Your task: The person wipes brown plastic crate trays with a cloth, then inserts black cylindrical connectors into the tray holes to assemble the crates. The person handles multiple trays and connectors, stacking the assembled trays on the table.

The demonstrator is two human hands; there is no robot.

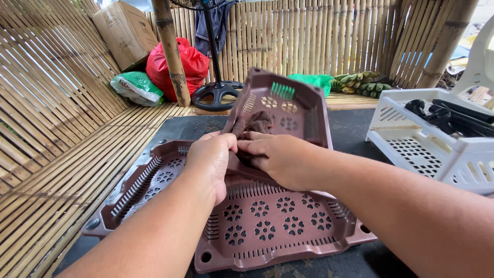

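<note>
Two flat brown plastic trays [267,226] with perforated bottoms lie stacked and skewed on a dark mat. A third brown tray [298,110] is tilted up behind them, its open side facing me. My left hand [208,164] and my right hand [280,157] meet at the lower rim of the tilted tray, fingers closed on its edge. A dark brown crumpled lump [260,123] sits inside the tilted tray just above my fingers; what it is cannot be told.
A white plastic rack [437,144] holding black parts stands at the right. Against the bamboo wall behind are a fan base [218,92], a red bag [193,64], a green-and-white bag [136,87], a cardboard box [126,31], a bamboo post [170,51] and bananas [363,82].
</note>
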